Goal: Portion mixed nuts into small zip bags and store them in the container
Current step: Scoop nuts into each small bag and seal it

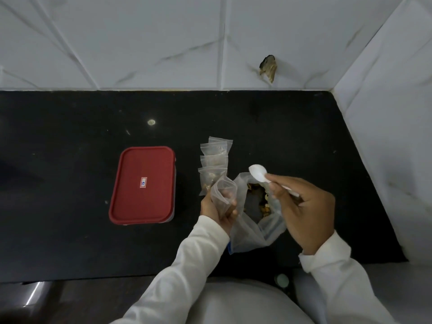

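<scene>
White marbled wall tiles (163, 38) back a black countertop (70, 127). On it sits the closed red-lidded container (143, 185). To its right lies the open large bag (252, 235) of mixed nuts (265, 204), with a row of filled small bags (214, 160) behind. The right hand (306, 211) pinches a white spoon (257, 174) above the large bag, and the left hand (217, 210) grips an open small zip bag (223, 192).

Dim, even light. The glossy black stone counter (70, 127) shows a small glare spot at eleven o'clock. Wide-angle bending curves the edges; detail is slightly soft throughout.
</scene>
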`<state>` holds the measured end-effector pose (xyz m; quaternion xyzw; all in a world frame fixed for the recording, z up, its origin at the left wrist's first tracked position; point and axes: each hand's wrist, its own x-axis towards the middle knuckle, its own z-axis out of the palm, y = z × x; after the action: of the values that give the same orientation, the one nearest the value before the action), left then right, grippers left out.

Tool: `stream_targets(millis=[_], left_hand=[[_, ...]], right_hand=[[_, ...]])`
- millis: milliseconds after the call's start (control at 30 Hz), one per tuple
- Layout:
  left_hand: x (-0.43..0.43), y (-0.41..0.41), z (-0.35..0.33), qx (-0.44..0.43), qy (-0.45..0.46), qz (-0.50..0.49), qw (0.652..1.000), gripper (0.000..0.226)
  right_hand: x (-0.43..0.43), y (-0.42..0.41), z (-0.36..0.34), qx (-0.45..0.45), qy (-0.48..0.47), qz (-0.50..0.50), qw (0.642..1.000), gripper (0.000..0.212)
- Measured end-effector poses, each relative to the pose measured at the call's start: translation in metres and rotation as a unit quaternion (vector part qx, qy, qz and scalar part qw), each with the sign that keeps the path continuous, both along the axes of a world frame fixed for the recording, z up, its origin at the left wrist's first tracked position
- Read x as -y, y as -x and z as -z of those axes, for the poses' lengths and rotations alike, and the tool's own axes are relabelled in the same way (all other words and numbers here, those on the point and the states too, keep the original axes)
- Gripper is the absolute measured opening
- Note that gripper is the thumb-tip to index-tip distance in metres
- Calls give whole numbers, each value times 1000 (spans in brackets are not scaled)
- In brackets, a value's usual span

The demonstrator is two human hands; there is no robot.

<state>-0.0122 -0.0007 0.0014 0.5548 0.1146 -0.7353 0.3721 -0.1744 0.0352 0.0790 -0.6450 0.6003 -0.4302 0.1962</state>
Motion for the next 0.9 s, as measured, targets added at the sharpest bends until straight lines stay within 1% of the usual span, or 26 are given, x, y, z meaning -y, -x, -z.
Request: stream_targets(millis=[100, 133, 233, 333, 433, 600, 700, 767, 900], left_hand=[[-6, -6, 4, 2, -9, -3, 1000, 33], [-7, -8, 7, 8, -13, -4, 1000, 32], [-14, -12, 15, 41, -17, -1, 999, 31], [-17, -12, 18, 44, -39, 14, 998, 34], [-14, -10, 21, 76, -44, 29, 996, 34], [-5, 0, 16, 90, -24, -18, 996, 29], [0, 9, 7, 102, -7, -26, 994, 30], [2, 12, 4, 94, -14, -30, 995, 35], [4, 12, -3, 104, -29, -22, 994, 36]], right_hand=[[0, 22, 10, -14, -42, 20, 999, 18], [0, 28, 17, -33, -64, 18, 997, 17], [-3, 41, 45, -100, -134, -2, 986, 15], [-3, 39, 73, -121, -154, -26, 980, 13], [0, 30, 92, -111, -177, -30, 977, 14], [5, 8, 101, -70, -180, -8, 981, 13], [6, -3, 104, -59, -176, -21, 982, 14], [6, -5, 106, -64, -179, -37, 981, 14], [4, -4, 106, -59, -215, -54, 973, 14]])
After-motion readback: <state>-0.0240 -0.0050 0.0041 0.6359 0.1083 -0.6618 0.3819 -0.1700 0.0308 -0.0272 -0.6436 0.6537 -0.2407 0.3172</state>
